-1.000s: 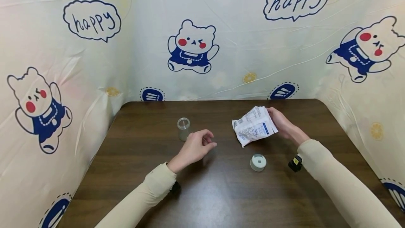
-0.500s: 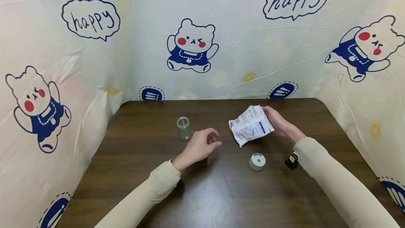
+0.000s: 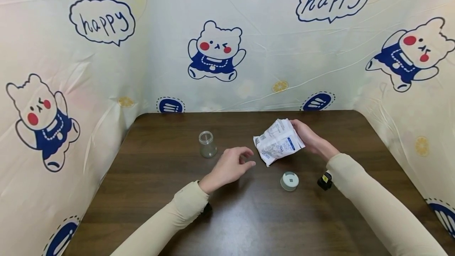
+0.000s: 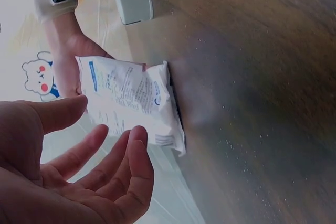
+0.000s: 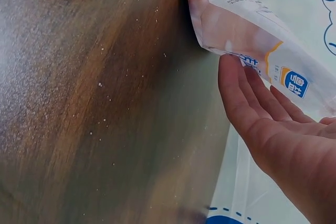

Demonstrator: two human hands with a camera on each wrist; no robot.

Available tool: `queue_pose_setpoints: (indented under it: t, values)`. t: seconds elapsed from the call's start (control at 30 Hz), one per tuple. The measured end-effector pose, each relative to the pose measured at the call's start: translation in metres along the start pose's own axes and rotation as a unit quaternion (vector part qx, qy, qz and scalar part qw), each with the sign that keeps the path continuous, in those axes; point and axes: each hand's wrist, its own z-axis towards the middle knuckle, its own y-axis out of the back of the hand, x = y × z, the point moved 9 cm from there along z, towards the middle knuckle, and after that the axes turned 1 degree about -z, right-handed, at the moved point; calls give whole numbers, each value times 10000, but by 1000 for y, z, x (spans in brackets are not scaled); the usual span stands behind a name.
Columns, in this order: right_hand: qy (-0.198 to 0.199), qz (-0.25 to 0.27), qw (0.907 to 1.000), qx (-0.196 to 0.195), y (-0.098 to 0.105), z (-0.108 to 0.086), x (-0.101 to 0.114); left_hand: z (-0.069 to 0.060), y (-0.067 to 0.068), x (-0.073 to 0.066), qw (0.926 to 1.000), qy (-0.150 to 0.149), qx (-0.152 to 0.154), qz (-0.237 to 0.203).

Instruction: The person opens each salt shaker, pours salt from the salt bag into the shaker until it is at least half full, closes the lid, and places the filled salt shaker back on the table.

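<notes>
My right hand holds a white printed plastic packet by its right end, above the table and tilted. In the right wrist view the fingers lie under the packet; its thumb is out of sight. The packet's near face carries small print and a blue label. My left hand hovers just left of the packet, fingers loosely bent, holding nothing. The left wrist view has its fingertips close in front of the packet. Behind the left hand stands a clear glass jar without a lid.
A short round lid-like piece with a white top sits on the brown wooden table, in front of the packet. Small white specks are scattered on the tabletop. A printed curtain encloses the back and sides.
The packet and my right hand have shifted a little left. My left hand has moved right, away from the jar and nearer the packet. Jar and round piece stay put.
</notes>
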Motion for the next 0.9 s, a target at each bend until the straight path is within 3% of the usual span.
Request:
queue_pose_setpoints:
  t: [0.43,0.73,0.9]
  values:
    - [8,49,9999,164,-10,4,3,0,-9,2,9992,207,215,248]
    - [36,65,9997,252,-18,5,5,0,-17,-10,9986,-100,451,265]
    - [66,-9,9996,273,-21,7,6,3,-26,-7,9970,-13,686,363]
